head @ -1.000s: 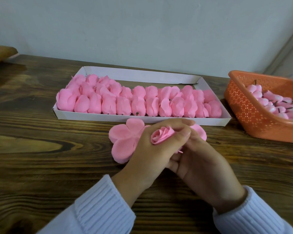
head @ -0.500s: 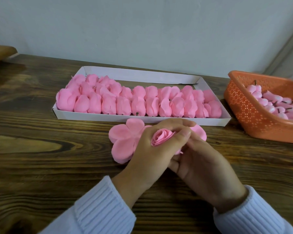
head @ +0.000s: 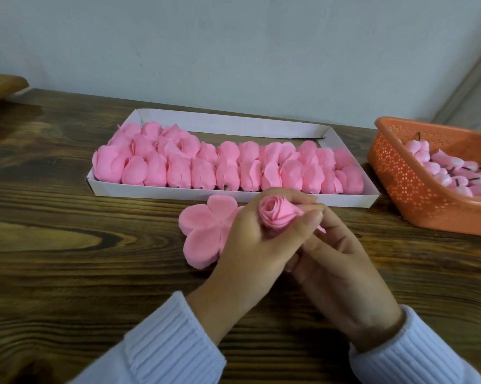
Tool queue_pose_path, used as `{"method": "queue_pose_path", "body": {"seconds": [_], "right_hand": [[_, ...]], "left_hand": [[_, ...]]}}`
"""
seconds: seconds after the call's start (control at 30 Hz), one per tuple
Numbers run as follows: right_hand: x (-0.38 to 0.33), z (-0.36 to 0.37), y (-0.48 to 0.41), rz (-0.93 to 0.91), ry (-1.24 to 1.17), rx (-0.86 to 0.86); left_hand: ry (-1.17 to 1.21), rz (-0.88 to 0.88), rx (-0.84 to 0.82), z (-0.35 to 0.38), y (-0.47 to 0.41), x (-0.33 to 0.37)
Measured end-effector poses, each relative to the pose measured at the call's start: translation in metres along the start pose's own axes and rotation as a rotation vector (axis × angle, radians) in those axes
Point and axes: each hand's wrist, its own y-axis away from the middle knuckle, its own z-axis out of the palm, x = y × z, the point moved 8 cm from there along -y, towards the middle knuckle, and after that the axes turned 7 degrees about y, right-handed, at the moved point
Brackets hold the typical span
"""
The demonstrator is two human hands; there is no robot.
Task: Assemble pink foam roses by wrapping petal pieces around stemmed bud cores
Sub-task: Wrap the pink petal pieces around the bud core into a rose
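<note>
Your left hand (head: 250, 245) grips the rose (head: 275, 214) just above the counter (head: 67, 245), thumb and fingers curled round its outer petals, right beside the loose petal stack (head: 203, 231). Your right hand (head: 342, 273) sits under it, but its fingers are hidden, so I cannot tell whether they pinch the stem. Squeeze lightly so the foam doesn't crease, seat the petal bases tight against the core, and only then lay this 1 in the white tray (head: 233, 124).

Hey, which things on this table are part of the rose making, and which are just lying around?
In the job: rose in the left hand; flat petal pieces beside it; orange basket of bud cores; white tray of wrapped roses.
Lying about: wooden object at the far left.
</note>
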Motion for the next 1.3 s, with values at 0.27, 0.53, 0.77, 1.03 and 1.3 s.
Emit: {"method": "queue_pose_path", "body": {"seconds": [0.27, 0.53, 0.77, 1.03, 1.3], "right_hand": [[-0.01, -0.021, 0.002, -0.109, 0.123, 0.193], [-0.016, -0.023, 0.005, -0.117, 0.249, 0.249], [-0.011, -0.022, 0.004, -0.031, 0.211, 0.236], [-0.007, -0.019, 0.002, 0.004, 0.393, 0.174], [-0.004, -0.021, 0.003, 0.022, 0.428, 0.164]], "left_hand": [[-0.186, 0.077, 0.094, -0.009, 0.0, 0.01], [-0.428, 0.239, 0.192, -0.027, -0.049, 0.064], [-0.57, -0.009, 0.216, -0.1, -0.168, 0.096], [-0.21, -0.547, 0.258, -0.149, -0.191, 0.011], [-0.62, -0.479, 0.133, -0.165, -0.198, -0.004]]}}
